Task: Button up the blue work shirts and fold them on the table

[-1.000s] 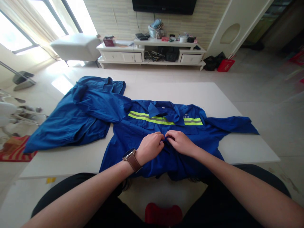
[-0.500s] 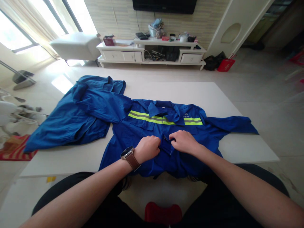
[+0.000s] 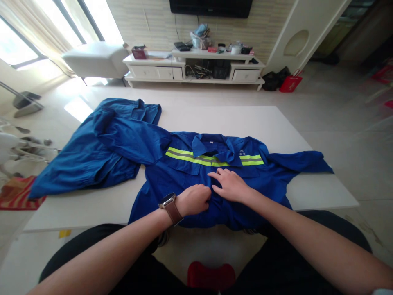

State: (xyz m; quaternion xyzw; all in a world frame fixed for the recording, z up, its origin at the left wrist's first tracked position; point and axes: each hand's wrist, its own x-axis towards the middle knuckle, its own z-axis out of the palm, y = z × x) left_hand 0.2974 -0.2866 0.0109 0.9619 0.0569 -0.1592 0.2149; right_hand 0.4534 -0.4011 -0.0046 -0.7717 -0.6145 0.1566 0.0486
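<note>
Uncurling, the right hand (image 3: 230, 185) is spreading its grip apart over the blue jacket (image 3: 201, 176), leaving the left hand (image 3: 194, 199) alone clamping its front.

Daylight glares from the left window (image 3: 16, 43), while the upper right sits dim and blurred.

My left hand (image 3: 195, 199) curls over the jacket (image 3: 188, 176), its fingertips hidden, so I can't tell whether they pinch cloth. My right hand (image 3: 229, 185) covers part of the jacket's front. On the jacket, the pale chest lettering (image 3: 242, 152) and collar label (image 3: 211, 142) are too small for me to read. Beyond the jacket, the black screen (image 3: 211, 7) is cut off at the top; below the jacket, a red object (image 3: 211, 276) meets the bottom edge, its lower part out of view
</note>
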